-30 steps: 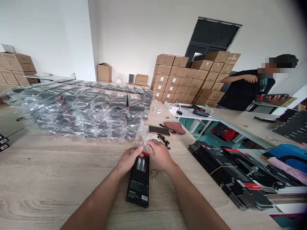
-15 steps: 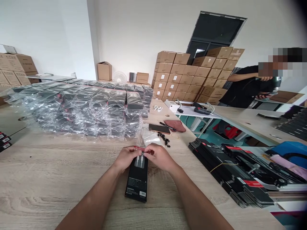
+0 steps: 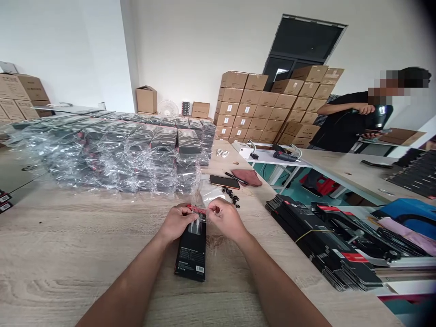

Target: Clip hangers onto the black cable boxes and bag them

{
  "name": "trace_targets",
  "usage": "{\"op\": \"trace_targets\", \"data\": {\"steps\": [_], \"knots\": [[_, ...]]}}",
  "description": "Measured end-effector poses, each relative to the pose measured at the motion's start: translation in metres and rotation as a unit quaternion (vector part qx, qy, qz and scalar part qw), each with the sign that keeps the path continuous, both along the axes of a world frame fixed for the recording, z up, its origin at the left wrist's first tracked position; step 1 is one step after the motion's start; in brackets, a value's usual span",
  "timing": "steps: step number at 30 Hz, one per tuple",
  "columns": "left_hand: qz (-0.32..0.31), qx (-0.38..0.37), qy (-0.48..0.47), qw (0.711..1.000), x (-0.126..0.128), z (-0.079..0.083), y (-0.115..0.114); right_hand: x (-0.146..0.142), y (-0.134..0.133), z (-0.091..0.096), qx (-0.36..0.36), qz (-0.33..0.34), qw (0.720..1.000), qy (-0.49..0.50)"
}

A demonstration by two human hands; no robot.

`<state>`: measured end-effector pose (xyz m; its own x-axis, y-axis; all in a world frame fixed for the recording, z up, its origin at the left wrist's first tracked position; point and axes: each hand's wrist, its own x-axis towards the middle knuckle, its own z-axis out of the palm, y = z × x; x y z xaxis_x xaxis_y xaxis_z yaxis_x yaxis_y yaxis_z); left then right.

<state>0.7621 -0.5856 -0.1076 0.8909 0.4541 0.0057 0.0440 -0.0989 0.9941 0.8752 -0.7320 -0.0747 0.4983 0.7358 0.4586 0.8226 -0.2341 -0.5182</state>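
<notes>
Pinching a red strip at both ends, left grip and right grip press closed above a black cable box, laid flat on the desk for support.

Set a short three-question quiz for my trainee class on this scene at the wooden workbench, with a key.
1. True or false: the left hand and the right hand both pinch a thin red strip above a black rectangular cardboard box.
2. Which lies closest to the right hand?
A. A white desk fan
B. A cluster of small black pieces
C. A bright blue cloth
3. Fill the blank: the large block of black boxes is wrapped in clear ____.

Key: 1 true; 2 B; 3 plastic.
</notes>
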Motion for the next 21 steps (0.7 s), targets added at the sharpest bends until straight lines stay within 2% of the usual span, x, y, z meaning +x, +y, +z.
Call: {"op": "trace_targets", "data": {"steps": [2, 6, 8, 11, 14, 19, 21], "knots": [[-0.002, -0.005, -0.005, 1.0, -0.0001, 0.0, 0.0007, -0.0021, 0.0006, 0.0007, 0.014, -0.013, 1.0, -0.006], [-0.012, -0.034, -0.021, 0.999, -0.0004, 0.0011, 0.0005, -0.0057, 0.0021, -0.0025, -0.034, 0.056, 0.998, -0.017], [-0.011, -0.025, -0.02, 0.999, -0.0004, 0.0015, 0.0002, -0.0043, 0.0023, -0.0041, -0.036, 0.063, 0.997, -0.004], [-0.004, 0.0, -0.014, 1.0, -0.0004, 0.0019, 0.0003, -0.0015, 0.0022, -0.0044, -0.007, 0.024, 1.0, -0.005], [0.002, 0.014, -0.018, 1.0, -0.0006, 0.0023, 0.0005, -0.0028, 0.0036, -0.0045, 0.014, -0.025, 0.998, -0.048], [0.006, 0.0, -0.013, 1.0, -0.0014, 0.0035, 0.0002, -0.0026, 0.0053, -0.0059, -0.052, -0.048, 0.988, -0.138], [0.011, 0.011, -0.005, 1.0, -0.0014, 0.0037, 0.0, 0.0009, 0.0042, -0.0051, -0.047, -0.085, 0.982, -0.164]]}}
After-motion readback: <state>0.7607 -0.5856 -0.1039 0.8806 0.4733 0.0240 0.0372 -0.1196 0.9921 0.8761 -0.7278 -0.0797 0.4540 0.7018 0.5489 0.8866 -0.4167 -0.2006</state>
